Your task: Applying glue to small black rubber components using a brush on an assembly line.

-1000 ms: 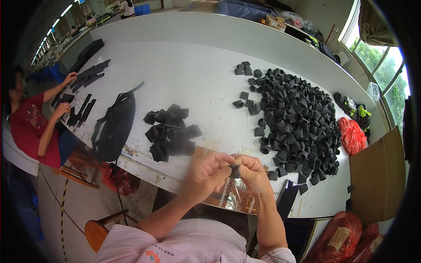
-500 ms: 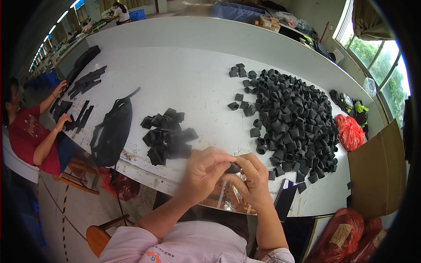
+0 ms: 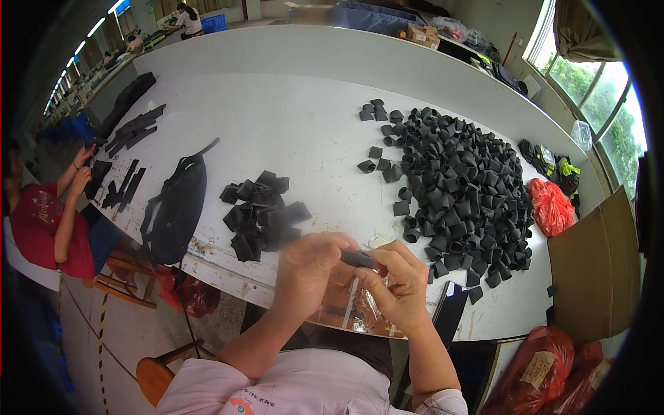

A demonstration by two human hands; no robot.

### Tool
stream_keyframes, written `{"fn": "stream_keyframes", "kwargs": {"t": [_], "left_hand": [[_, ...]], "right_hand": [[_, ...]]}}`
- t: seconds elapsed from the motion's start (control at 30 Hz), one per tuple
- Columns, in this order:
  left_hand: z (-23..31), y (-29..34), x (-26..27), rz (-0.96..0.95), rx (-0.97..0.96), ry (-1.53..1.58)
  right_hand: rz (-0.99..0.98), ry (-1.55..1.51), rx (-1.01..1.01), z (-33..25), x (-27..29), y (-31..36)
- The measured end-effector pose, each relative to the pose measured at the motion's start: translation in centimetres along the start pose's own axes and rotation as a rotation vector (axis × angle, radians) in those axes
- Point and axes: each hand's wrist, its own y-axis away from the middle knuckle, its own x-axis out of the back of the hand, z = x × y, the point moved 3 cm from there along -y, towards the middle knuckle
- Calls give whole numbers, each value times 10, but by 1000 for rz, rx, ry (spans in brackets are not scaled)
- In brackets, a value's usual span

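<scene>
A small black fabric loop (image 3: 357, 259) is stretched between my two hands above the table's near edge. My left hand (image 3: 308, 266) pinches its left end, and my right hand (image 3: 398, 280) grips the right end between thumb and fingers. Just beyond my left hand lies a small pile of flattened black pieces (image 3: 259, 214). To the right spreads a large heap of similar short black fabric tubes (image 3: 463, 180), several of them standing with their round openings visible. Below my hands, a clear plastic-covered patch (image 3: 360, 308) shows at the table's edge.
The white table (image 3: 297, 117) has a raised back panel (image 3: 332, 59). A black bag (image 3: 181, 207) lies left of the small pile. A co-worker in a red shirt (image 3: 52, 228) handles black strips at far left. On the right are a dark phone-like slab (image 3: 451, 311), red bag (image 3: 551, 207) and cardboard (image 3: 598, 266).
My hands have drawn a little apart, and more of the black loop shows between them. The co-worker's hands have come closer together.
</scene>
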Motion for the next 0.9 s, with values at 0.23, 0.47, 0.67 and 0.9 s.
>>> {"fn": "stream_keyframes", "kwargs": {"t": [0.23,0.47,0.67,0.9], "left_hand": [[-18,6,7,-45,181,430],[9,-12,-5,-189,-62,-479],[10,-18,-3,-294,-64,-573],[-4,-13,3,-194,-88,-501]], "right_hand": [[92,132,88,6,-5,7],[189,168,126,9,-8,13],[127,69,4,-4,-2,8],[248,242,175,7,-17,9]]}}
